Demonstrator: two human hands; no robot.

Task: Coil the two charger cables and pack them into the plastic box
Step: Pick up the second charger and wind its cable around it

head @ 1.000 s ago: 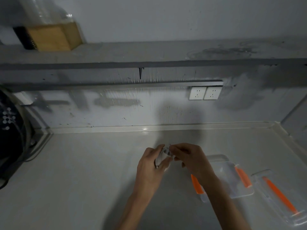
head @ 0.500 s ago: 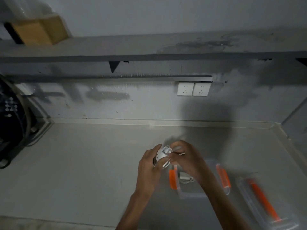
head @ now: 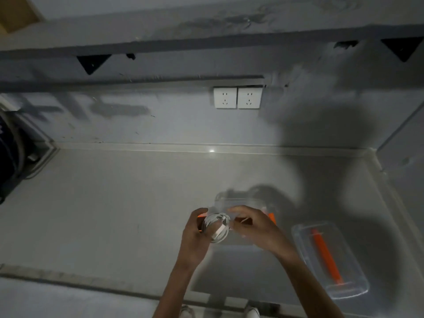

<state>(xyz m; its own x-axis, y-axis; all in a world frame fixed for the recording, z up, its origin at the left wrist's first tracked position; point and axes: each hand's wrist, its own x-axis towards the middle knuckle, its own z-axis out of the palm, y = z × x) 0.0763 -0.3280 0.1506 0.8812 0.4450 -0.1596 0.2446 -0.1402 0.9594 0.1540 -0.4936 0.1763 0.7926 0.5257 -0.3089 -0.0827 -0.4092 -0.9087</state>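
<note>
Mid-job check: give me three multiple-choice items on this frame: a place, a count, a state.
1. The clear lid lies: A) on the shelf B) on the counter, right of the right hand C) on the box.
2. Wall sockets: A) one B) two C) four.
3. The white cable is: A) coiled in the left hand B) flat on the counter C) plugged in.
Key: B, it rests apart, beside that arm; B, two sit side by side; A, its loops bunch in that hand.
</note>
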